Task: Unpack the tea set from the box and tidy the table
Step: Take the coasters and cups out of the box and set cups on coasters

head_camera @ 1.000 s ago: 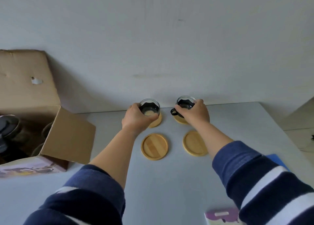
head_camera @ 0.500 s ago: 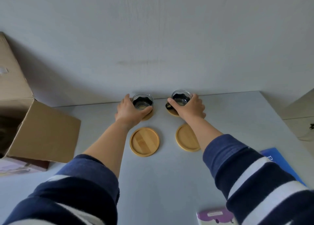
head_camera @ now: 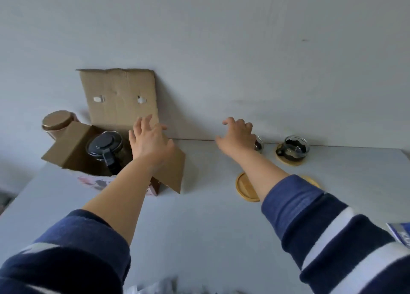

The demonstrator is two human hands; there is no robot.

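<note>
An open cardboard box [head_camera: 119, 98] stands at the table's back left, flaps spread. Inside it sits a glass teapot with a black lid [head_camera: 104, 146]. My left hand [head_camera: 149, 139] hovers open over the box's right side, holding nothing. My right hand [head_camera: 237, 136] is open in mid-air, left of two glass cups. One cup [head_camera: 258, 144] is partly hidden behind that hand; the other cup [head_camera: 294, 148] stands on a wooden coaster [head_camera: 290, 161]. Two more bare coasters lie nearer me: one [head_camera: 245, 188] left of my right forearm, one [head_camera: 312, 180] peeking out at its right.
A canister with a copper lid [head_camera: 58, 120] stands behind the box at the far left. A blue booklet [head_camera: 400, 236] lies at the right edge. The grey table [head_camera: 199, 227] meets the wall at the back. Blurred wrapping shows at the bottom edge.
Both hands have let go of the two cups and moved left; the left one now reaches over the box. My view has swung left, bringing the box and teapot into sight.
</note>
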